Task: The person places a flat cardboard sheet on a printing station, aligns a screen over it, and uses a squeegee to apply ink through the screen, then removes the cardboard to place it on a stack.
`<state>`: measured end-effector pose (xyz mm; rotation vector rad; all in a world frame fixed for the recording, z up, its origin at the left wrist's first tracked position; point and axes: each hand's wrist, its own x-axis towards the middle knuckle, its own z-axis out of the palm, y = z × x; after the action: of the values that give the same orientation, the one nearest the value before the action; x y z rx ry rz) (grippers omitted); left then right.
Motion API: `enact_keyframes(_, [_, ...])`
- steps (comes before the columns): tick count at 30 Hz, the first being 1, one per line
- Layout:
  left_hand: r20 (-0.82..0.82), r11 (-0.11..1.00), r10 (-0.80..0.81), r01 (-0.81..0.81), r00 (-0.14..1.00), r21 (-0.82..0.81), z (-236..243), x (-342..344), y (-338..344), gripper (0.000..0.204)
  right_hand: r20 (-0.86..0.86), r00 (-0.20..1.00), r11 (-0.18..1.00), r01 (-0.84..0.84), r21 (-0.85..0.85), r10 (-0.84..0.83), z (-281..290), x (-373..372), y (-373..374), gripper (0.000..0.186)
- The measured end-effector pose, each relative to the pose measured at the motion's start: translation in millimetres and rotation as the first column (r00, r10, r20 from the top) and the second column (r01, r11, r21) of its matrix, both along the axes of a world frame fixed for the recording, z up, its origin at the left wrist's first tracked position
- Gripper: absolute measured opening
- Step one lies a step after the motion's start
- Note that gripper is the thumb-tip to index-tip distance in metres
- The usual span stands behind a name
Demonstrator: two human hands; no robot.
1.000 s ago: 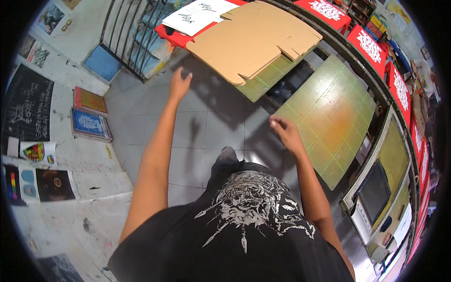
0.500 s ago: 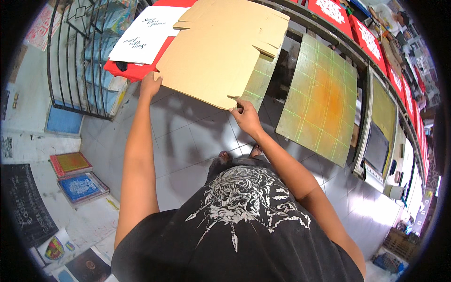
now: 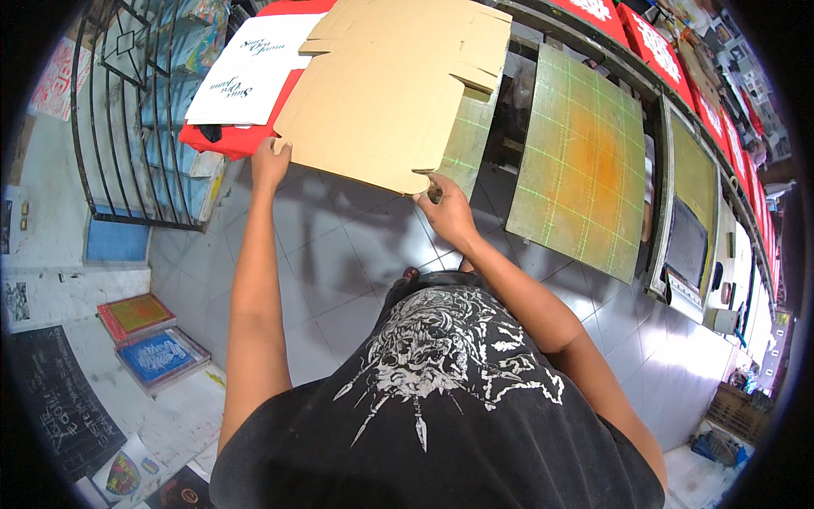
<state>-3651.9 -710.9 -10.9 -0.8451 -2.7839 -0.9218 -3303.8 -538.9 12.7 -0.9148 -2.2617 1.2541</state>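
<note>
A large tan cardboard sheet (image 3: 373, 93) with slits and flaps lies over a green-gridded board (image 3: 471, 131), whose right part shows beyond the cardboard. At its near left corner is my left hand (image 3: 270, 163), fingers closed on the edge. My right hand (image 3: 448, 210) pinches the near right corner between thumb and forefinger, beside a small slit. Left of the cardboard, a white printed cloth (image 3: 246, 72) with dark lettering rests on red fabric (image 3: 229, 144).
To the right stands another gridded board (image 3: 581, 161) with an orange stain, then a framed screen (image 3: 687, 220). Red printed shirts (image 3: 653, 51) line the far rack. A black metal grille (image 3: 127, 127) rises at left. Two small framed screens (image 3: 161, 352) lie lower left.
The view has shifted slightly. Both hands stay at the cardboard's near corners, and the sheet looks almost unmoved on the board.
</note>
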Motion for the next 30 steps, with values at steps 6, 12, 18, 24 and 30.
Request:
enact_keyframes(6, [0.073, 0.975, 0.137, -0.148, 0.988, 0.165, 4.7, -11.3, 1.5, 0.048, -0.364, 0.866, 0.622, -0.08, -0.779, -0.343, 21.5, -21.5, 3.7, 0.038])
enact_keyframes(12, [0.759, 0.666, -0.507, -0.372, 0.409, 0.646, 20.0, -30.9, -15.6, 0.025, -0.438, 0.866, 0.768, -0.107, -0.631, -0.239, 52.1, -24.6, 21.5, 0.036])
enact_keyframes(18, [0.624, 0.535, -0.731, -0.336, 0.276, 0.775, 41.0, 106.5, 29.2, 0.026, -0.428, 0.887, 0.905, -0.032, -0.425, -0.17, 71.0, 120.7, 59.1, 0.028])
enact_keyframes(24, [0.661, 0.534, -0.702, -0.419, 0.266, 0.735, 34.2, 321.4, 100.3, 0.041, -0.335, 0.825, 0.82, 0.242, -0.518, -0.455, 41.8, 321.4, 89.9, 0.027])
enact_keyframes(30, [0.734, 0.657, -0.647, -0.338, 0.207, 0.674, -11.2, 438.3, 144.0, 0.038, -0.219, 0.715, 0.666, 0.432, -0.609, -0.664, -33.1, 428.6, 118.6, 0.028])
